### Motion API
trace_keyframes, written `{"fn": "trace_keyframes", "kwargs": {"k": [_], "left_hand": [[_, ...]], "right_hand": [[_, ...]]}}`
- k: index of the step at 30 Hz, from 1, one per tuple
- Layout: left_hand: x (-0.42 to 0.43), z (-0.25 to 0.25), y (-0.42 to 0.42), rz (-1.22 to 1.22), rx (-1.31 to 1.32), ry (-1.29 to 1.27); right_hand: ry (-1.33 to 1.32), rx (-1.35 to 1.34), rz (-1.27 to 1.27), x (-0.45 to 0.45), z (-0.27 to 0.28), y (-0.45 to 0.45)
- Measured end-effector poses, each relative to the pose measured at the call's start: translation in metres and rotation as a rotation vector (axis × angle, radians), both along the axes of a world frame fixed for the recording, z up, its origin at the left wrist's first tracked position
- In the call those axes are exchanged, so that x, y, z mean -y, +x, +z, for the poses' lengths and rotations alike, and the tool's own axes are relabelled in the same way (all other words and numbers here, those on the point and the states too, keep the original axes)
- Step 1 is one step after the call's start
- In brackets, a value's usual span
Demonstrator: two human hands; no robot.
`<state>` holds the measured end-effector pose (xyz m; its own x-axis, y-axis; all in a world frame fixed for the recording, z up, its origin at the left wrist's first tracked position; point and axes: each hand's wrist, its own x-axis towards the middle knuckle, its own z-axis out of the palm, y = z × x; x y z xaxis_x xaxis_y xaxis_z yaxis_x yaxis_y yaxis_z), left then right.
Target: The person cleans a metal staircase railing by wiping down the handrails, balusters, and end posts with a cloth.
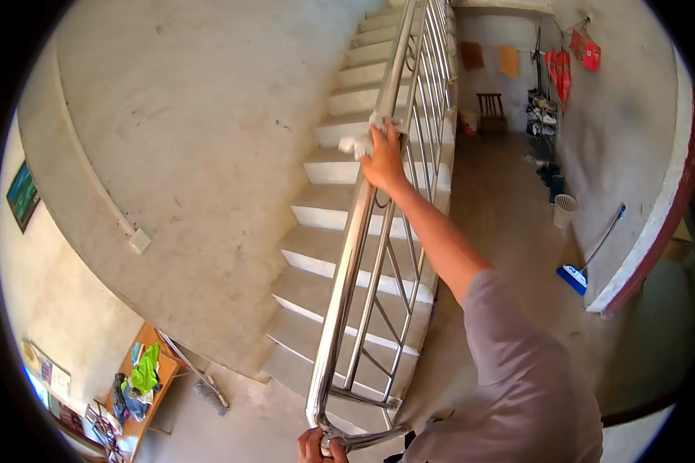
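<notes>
My right hand (384, 160) is stretched up along a shiny steel handrail (350, 245), fingers curled over the rail. A crumpled whitish cloth (355, 145) is under that hand, bunched out on both sides of the rail. At the bottom edge, my left hand (316, 447) grips the lower end of the stair railing, where the bars curve round; part of this hand is cut off by the frame. Thin steel bars (386, 309) run below the handrail beside the concrete stairs (313, 266).
A blue broom (573, 278) leans at the right wall near a white basket (565, 210). Further back are a shoe rack (542, 116), a wooden chair (491, 112) and a red umbrella (559, 76). Lower left, a table (148, 336) holds clothes, beside a mop (210, 393).
</notes>
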<state>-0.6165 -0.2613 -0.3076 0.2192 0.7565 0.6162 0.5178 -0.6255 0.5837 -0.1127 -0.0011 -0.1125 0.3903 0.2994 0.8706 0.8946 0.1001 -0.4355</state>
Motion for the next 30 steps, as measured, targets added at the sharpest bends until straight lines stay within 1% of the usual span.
{"fn": "trace_keyframes", "kwargs": {"k": [2,3,4,6,8,9,10,12,13,14,16,18,20,21,22,23,24,25,26,27,28,30], "left_hand": [[0.001,0.001,0.001,0.009,0.004,-0.007],[0.002,0.000,0.001,0.011,0.002,-0.008],[0.003,-0.003,0.001,0.018,0.028,-0.001],[0.002,-0.007,0.003,0.021,0.059,0.007],[0.002,-0.008,0.004,0.034,0.053,0.010],[0.003,-0.006,0.004,0.049,0.048,0.009],[0.003,-0.006,0.005,0.059,0.036,0.000],[0.002,-0.008,0.003,0.070,0.016,0.017],[0.001,-0.008,0.005,0.063,0.044,0.011],[0.001,0.005,0.011,0.071,0.079,0.028],[0.000,-0.004,0.010,0.098,0.122,-0.012],[0.002,-0.008,0.005,0.103,0.166,-0.115],[0.003,0.000,0.006,0.105,0.146,-0.095],[0.004,0.003,0.009,0.096,0.160,-0.100],[0.006,0.004,0.011,0.082,0.172,-0.104],[0.007,0.004,0.014,0.079,0.211,-0.098],[0.008,0.002,0.014,0.078,0.211,-0.097],[0.008,0.000,0.013,0.095,0.214,-0.104],[0.007,-0.001,0.014,0.105,0.217,-0.112],[0.006,-0.003,0.015,0.083,0.217,-0.109],[0.006,-0.003,0.014,0.082,0.198,-0.086],[0.003,-0.004,0.012,0.057,0.188,-0.056]], "right_hand": [[0.110,-0.167,-0.018,-0.013,0.018,0.011],[0.170,-0.149,-0.050,-0.017,0.015,0.006],[0.168,-0.148,-0.050,-0.012,0.006,-0.005],[0.062,0.032,0.010,0.015,-0.020,-0.038],[-0.036,0.266,0.063,0.040,-0.048,-0.065],[0.001,0.326,0.122,0.040,-0.053,-0.062],[0.018,0.406,0.120,0.043,-0.045,-0.050],[-0.103,0.459,0.093,0.035,-0.025,-0.025],[-0.088,0.377,0.030,0.027,-0.020,-0.022],[0.064,0.426,0.000,0.021,-0.012,-0.026],[-0.138,0.536,-0.001,0.031,-0.019,-0.059],[-0.624,0.651,0.127,0.055,-0.045,-0.126],[-0.700,0.687,0.382,0.066,-0.094,-0.188],[-0.632,0.702,0.458,0.078,-0.114,-0.218],[-0.782,0.676,0.526,0.089,-0.125,-0.247],[-0.866,0.680,0.662,0.098,-0.137,-0.271],[-0.920,0.742,0.728,0.103,-0.154,-0.297],[-0.869,0.708,0.791,0.119,-0.164,-0.316],[-0.920,0.770,0.779,0.123,-0.181,-0.335],[-0.685,0.765,0.836,0.128,-0.203,-0.343],[-0.575,0.751,0.865,0.135,-0.203,-0.344],[-0.529,0.691,0.909,0.137,-0.202,-0.328]]}}
